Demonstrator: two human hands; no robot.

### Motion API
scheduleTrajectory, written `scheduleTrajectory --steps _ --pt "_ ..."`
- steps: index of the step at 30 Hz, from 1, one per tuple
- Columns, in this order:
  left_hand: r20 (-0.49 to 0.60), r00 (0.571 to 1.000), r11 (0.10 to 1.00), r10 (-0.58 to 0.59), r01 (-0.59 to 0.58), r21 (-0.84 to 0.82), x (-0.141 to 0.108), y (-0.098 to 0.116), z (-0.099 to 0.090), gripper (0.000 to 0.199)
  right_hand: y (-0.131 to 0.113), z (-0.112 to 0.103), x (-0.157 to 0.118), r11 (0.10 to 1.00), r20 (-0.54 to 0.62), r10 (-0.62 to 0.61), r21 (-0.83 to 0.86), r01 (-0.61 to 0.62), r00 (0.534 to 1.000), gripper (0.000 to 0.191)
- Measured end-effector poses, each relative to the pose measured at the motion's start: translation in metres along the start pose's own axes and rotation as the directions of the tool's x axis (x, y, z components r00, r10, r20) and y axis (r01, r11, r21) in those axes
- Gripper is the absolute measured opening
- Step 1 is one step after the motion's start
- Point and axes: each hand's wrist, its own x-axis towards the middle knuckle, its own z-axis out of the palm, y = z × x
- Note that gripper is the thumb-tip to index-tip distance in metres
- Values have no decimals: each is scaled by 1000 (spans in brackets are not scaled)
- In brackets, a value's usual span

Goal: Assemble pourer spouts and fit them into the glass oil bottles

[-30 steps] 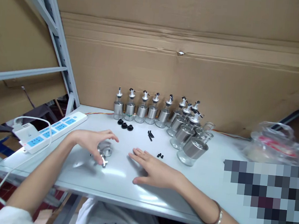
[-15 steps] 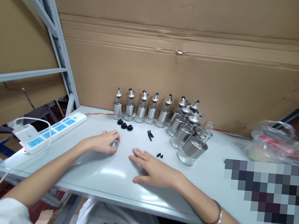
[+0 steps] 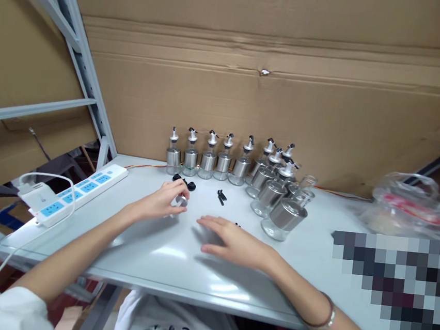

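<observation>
My left hand [image 3: 162,199] is curled around a small silvery pourer cap [image 3: 181,201], held between thumb and fingers just above the table. Its fingers cover part of the cap. Across a short gap, my right hand [image 3: 236,243] hovers with fingers stretched out and nothing in it. Black rubber stoppers [image 3: 191,186] lie just behind my left hand, which hides some of them. Slim black levers [image 3: 221,196] rest on the table beyond the two hands. Tiny black plugs [image 3: 238,225] are mostly hidden behind my right hand.
Several glass bottles with steel sleeves and pourers [image 3: 208,161] line the back. At the right front is a bottle without a pourer [image 3: 285,215]. A white power strip [image 3: 85,193] with a cable lies left; a clear plastic bag [image 3: 406,209] sits right. Cardboard [image 3: 226,98] walls the back.
My left hand has lifted and moved right and slightly away from me with the cap. My right hand has risen off the table and shifted a little, now covering most of the plugs.
</observation>
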Motion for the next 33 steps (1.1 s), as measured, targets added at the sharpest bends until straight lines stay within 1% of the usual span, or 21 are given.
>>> scheduleTrajectory --steps 1,2,4,6,7,9,11,13,15,16,17,20,22,24,27,28,30,32,33 --pt "-89 993 997 77 -79 -21 1 4 5 15 1 -3 0 1000 -88 -5 8 6 996 50" --pt "-173 973 987 150 -157 -27 2 7 11 16 3 -5 0 1000 -181 -3 24 7 983 42" --pt "-308 908 955 284 -296 7 4 12 28 15 7 -9 1 997 -346 10 69 15 938 28" --pt "-376 848 923 373 -380 60 3 15 47 14 11 -9 2 996 -460 -11 76 52 888 23" --pt "-389 833 914 393 -400 67 2 16 56 14 13 -9 3 995 -496 -45 52 82 867 22" --pt "-404 824 909 397 -414 49 0 17 69 18 15 -5 3 989 -526 -134 -26 142 840 22" --pt "-433 820 911 375 -411 11 -2 18 76 21 17 -1 4 975 -510 -219 -96 199 831 22" --pt "-478 797 905 368 -425 -11 -3 19 78 22 17 2 4 959 -494 -282 -145 242 823 21" --pt "-518 768 894 377 -448 -13 -4 21 77 24 16 4 4 944 -508 -329 -193 267 796 17" --pt "-524 764 893 377 -450 -14 -4 22 77 26 15 5 4 936 -526 -351 -221 274 775 15" --pt "-521 771 897 367 -441 -20 -4 24 75 29 14 5 4 927 -546 -372 -251 277 750 12" --pt "-475 836 931 273 -353 -86 -7 28 73 36 10 2 4 906 -600 -419 -319 277 682 9" --pt "-456 865 939 207 -306 -155 -8 29 72 38 8 0 3 907 -623 -420 -318 277 660 9" --pt "-443 880 931 174 -294 -218 -10 28 71 37 7 -1 2 912 -629 -410 -290 290 660 8" --pt "-411 893 907 183 -314 -279 -11 25 74 39 8 -2 2 917 -615 -397 -248 312 681 7" --pt "-418 891 899 179 -321 -299 -11 24 75 40 9 -1 1 921 -608 -388 -234 311 692 7" --pt "-484 859 869 165 -359 -340 -11 24 78 39 11 1 2 933 -589 -359 -210 292 724 9" --pt "-578 795 833 183 -438 -339 -11 26 79 36 14 4 3 939 -550 -345 -204 278 760 13" --pt "-616 758 818 216 -484 -310 -10 28 79 34 15 5 3 936 -519 -352 -213 280 779 15"
